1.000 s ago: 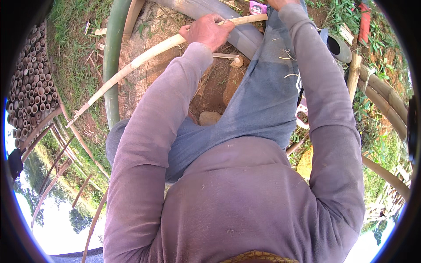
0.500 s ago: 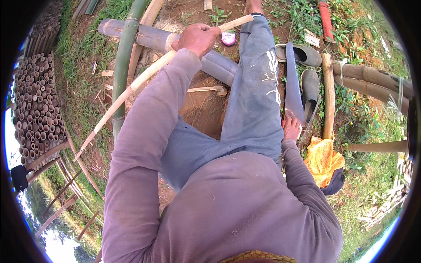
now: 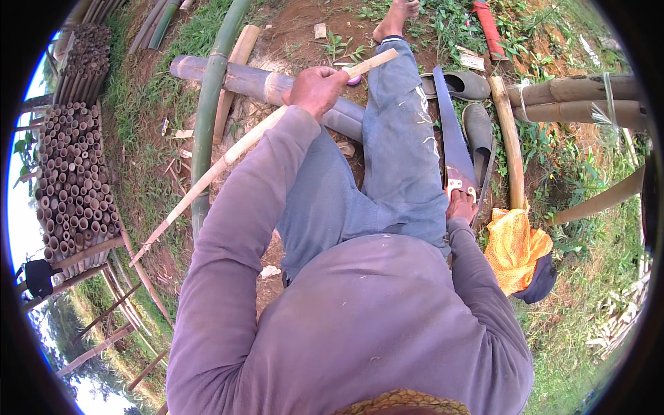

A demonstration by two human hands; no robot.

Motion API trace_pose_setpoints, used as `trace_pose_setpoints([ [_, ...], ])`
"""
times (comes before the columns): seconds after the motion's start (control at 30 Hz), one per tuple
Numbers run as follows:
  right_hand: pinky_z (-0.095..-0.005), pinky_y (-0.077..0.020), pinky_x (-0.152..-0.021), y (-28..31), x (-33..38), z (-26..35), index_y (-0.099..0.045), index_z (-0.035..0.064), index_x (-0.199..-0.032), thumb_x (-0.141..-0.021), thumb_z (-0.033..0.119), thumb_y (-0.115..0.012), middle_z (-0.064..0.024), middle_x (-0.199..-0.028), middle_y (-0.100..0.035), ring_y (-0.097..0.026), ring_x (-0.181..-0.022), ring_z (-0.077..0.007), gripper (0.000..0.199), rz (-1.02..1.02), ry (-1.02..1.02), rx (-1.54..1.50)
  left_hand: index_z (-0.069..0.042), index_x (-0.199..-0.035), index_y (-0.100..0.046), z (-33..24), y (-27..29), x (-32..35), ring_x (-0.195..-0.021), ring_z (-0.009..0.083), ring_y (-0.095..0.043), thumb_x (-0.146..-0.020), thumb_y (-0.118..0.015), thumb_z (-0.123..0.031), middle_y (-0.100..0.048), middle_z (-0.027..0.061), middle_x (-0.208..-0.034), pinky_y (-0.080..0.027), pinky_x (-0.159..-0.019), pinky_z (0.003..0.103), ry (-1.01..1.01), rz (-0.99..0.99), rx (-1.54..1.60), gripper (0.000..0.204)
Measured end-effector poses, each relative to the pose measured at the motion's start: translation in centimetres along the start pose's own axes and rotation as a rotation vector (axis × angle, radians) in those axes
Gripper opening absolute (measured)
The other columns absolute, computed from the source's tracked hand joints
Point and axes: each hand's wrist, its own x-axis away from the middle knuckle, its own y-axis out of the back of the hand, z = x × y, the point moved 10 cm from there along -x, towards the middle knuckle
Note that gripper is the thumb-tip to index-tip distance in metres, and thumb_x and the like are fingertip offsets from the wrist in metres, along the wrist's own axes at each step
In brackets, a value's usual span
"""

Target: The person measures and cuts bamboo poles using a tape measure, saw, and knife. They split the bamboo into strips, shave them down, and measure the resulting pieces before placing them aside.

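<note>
My left hand (image 3: 316, 88) grips a long pale split bamboo strip (image 3: 228, 155) near its far end; the strip slants from above my knee down to the lower left. My right hand (image 3: 462, 205) is at my right side, closed on the wooden handle of a handsaw (image 3: 452, 146) whose grey blade points away along my leg. I am seated in grey trousers and a purple long-sleeved top, one bare foot (image 3: 394, 15) stretched out on the dirt.
A thick grey bamboo pole (image 3: 238, 81) and a green bamboo stem (image 3: 210, 111) lie under my legs. Stacked cut bamboo tubes (image 3: 69, 173) stand left. Two grey shoes (image 3: 460, 84), a short bamboo length (image 3: 509, 142), an orange mesh bag (image 3: 515, 249) and tied poles (image 3: 574, 100) lie right.
The view has tilted down and out. My right hand dropped from near the strip's end to my side and took the saw handle. The left hand keeps hold of the strip.
</note>
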Motion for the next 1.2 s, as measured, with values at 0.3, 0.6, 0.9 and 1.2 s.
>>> trace_pose_setpoints([
  [0.3, -0.0361, -0.0509, -0.081, 24.4, 9.1, 2.9, -0.058, -0.0002, -0.116, -0.086, 0.010, -0.074, -0.0133, -0.104, -0.063, -0.060, -0.087, -0.0192, 0.035, -0.257, 0.335, -1.065, -0.002, -0.093, -0.075, 2.8, -2.7, -1.3, -0.074, 0.0109, -0.058, -0.082, -0.075, -0.029, -0.067, 0.0037, -0.081, -0.044, -0.067, 0.026, 0.044, 0.095, 0.086, 0.029],
  [0.6, -0.0321, -0.0520, -0.096, 32.4, 9.7, 12.6, -0.055, -0.0052, -0.133, -0.092, 0.003, -0.070, -0.0166, -0.123, -0.064, -0.066, -0.109, -0.0220, 0.044, -0.313, 0.505, -1.301, -0.010, -0.088, -0.080, 3.8, -2.2, -2.4, -0.079, 0.0185, -0.067, -0.074, -0.073, -0.046, -0.073, 0.0034, -0.082, -0.047, -0.079, 0.033, 0.031, 0.066, 0.025, 0.039],
  [0.9, -0.0367, -0.0545, -0.094, 31.9, 9.8, 14.7, -0.056, -0.0055, -0.134, -0.093, 0.004, -0.069, -0.0203, -0.124, -0.068, -0.070, -0.109, -0.0276, 0.044, -0.381, 0.626, -1.276, 0.002, -0.097, -0.077, 2.9, -0.3, -2.8, -0.083, 0.0171, -0.067, -0.083, -0.075, -0.028, -0.074, 0.0088, -0.092, -0.051, -0.078, 0.029, -0.039, 0.007, 0.042, 0.033],
  [1.2, -0.0398, -0.0563, -0.092, 32.5, 12.4, 15.4, -0.060, -0.0059, -0.131, -0.091, 0.006, -0.072, -0.0230, -0.122, -0.070, -0.072, -0.107, -0.0345, 0.044, -0.512, 0.712, -1.117, 0.001, -0.092, -0.078, 1.5, 0.8, -1.5, -0.078, 0.0173, -0.067, -0.080, -0.075, -0.039, -0.075, 0.0099, -0.086, -0.051, -0.075, 0.031, -0.077, -0.046, -0.081, 0.042],
])
